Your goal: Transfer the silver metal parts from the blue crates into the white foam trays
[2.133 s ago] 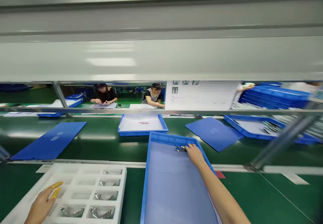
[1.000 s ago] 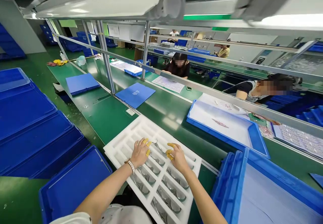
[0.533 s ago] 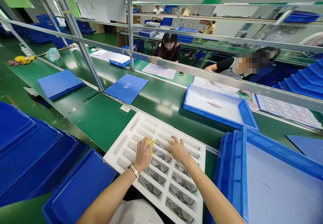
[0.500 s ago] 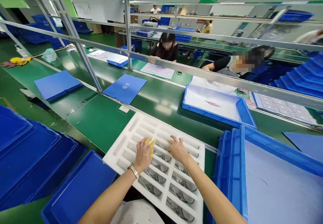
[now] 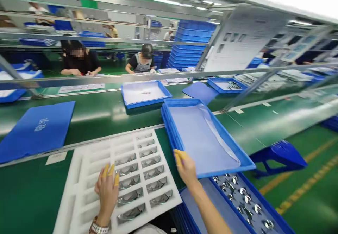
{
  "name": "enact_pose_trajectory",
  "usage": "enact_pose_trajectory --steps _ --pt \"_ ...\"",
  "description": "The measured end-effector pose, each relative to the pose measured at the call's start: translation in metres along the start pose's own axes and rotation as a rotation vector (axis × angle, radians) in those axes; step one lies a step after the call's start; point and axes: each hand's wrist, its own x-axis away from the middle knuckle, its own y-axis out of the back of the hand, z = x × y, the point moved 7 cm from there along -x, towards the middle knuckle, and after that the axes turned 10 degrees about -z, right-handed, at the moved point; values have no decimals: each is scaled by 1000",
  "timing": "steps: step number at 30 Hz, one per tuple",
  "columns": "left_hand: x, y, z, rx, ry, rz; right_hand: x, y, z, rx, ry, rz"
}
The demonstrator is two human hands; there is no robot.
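My left hand (image 5: pixel 107 188), with yellow finger covers and a bracelet at the wrist, rests over the white foam tray (image 5: pixel 79 198), its fingers apart. Curved, shiny clear-grey pieces (image 5: pixel 132 213) sit in the slots of the tray's middle and right columns; slots on the left hold nothing. To the right, my right hand (image 5: pixel 186 167) has its fingers wrapped round the near left edge of a blue tray (image 5: pixel 227 170) lined with a white sheet. That tray lies on top of a stack, slanted.
Below right, another blue tray (image 5: pixel 277 216) holds several shiny parts. A blue board (image 5: pixel 52 121) lies at left, a lined blue tray (image 5: pixel 148 103) beyond the foam. A metal rail (image 5: pixel 111 81) crosses ahead. Several people sit or stand behind it.
The view has swung right. My right hand has left the foam tray and taken hold of the blue tray's edge. My left hand stays over the foam tray.
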Motion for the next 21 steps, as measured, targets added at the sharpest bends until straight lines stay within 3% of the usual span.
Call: enact_pose_trajectory --steps 2,4,6,8,11,14,18,21 --pt "-2 1 6 75 -4 1 31 82 -62 110 -369 -427" --pt "-6 3 6 136 -54 15 72 133 -109 102 -794 -706" --pt "-13 4 -8 201 -163 35 104 136 -139 -151 -1220 -747" --pt "-17 4 -37 306 -310 60 115 110 -146 -469 -1491 -657" --pt "-9 5 -99 480 -512 141 104 78 -140 -667 -1545 -638" --pt "14 3 -169 562 -648 247 88 68 -136 -720 -1488 -713" --pt "59 -17 -259 569 -825 427 69 85 -138 -792 -1463 -768" --pt "86 -45 -301 485 -870 565 61 118 -143 -828 -1459 -818"
